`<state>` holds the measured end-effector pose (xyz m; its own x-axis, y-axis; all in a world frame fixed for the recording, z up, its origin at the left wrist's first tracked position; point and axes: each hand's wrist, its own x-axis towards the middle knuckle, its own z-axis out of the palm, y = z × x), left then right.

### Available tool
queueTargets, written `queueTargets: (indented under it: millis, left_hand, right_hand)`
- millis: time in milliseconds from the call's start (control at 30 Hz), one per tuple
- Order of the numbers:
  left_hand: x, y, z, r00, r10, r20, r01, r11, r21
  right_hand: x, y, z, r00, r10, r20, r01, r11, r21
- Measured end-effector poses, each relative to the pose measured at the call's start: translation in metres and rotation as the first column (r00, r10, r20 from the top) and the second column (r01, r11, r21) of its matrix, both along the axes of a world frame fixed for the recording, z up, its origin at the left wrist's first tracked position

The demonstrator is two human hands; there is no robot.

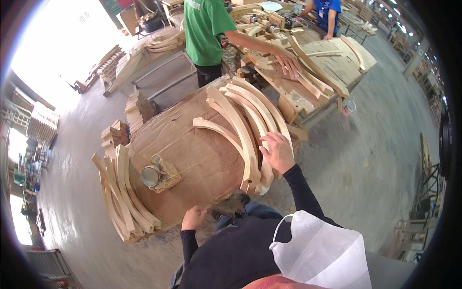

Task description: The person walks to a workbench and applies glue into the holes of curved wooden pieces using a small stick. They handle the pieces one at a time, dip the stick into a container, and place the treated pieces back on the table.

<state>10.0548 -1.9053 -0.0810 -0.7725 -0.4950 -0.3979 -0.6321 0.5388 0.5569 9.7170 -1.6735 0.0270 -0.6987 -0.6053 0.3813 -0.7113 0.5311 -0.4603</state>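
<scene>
My right hand reaches over a row of pale curved wooden pieces at the right side of the covered table. Its fingers are bent round the edge of one curved wooden piece. My left hand is low at the table's near edge, fingers curled in; whether anything is inside them is hidden. Beyond it, a round tin stands against a rough yellowish block, with a thin stick beside them. More curved wooden pieces lie stacked at the table's left end.
Brown sheeting covers the table. Stacked wood blocks stand at its far left. Ahead, a co-worker in a green shirt reaches across a workbench holding curved parts. Another person in blue is farther back. A white mask hangs below me.
</scene>
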Motion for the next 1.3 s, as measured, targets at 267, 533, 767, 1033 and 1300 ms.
queueTargets:
  millis: [267,533,767,1033,1300]
  left_hand:
    - [-0.034,-0.062,-0.07,0.975,-0.209,0.071,0.212,0.977,-0.025]
    - [-0.018,-0.059,-0.121,0.997,0.071,0.043,-0.081,0.943,0.322]
    - [-0.018,-0.067,-0.11,0.917,0.381,0.116,-0.382,0.759,0.527]
    - [-0.026,-0.082,-0.116,0.915,0.341,0.218,-0.401,0.688,0.605]
    - [-0.026,-0.084,-0.119,0.923,0.309,0.231,-0.385,0.702,0.599]
  right_hand:
    - [0.028,0.001,-0.034,0.985,-0.12,0.124,0.1,0.983,0.154]
    - [0.04,-0.018,-0.046,0.972,-0.198,0.124,0.17,0.964,0.206]
    - [0.044,-0.026,-0.049,0.97,-0.228,0.09,0.204,0.955,0.214]
    - [0.048,-0.028,-0.042,0.964,-0.251,0.086,0.226,0.946,0.233]
    - [0.047,-0.023,-0.048,0.971,-0.236,0.04,0.227,0.962,0.152]
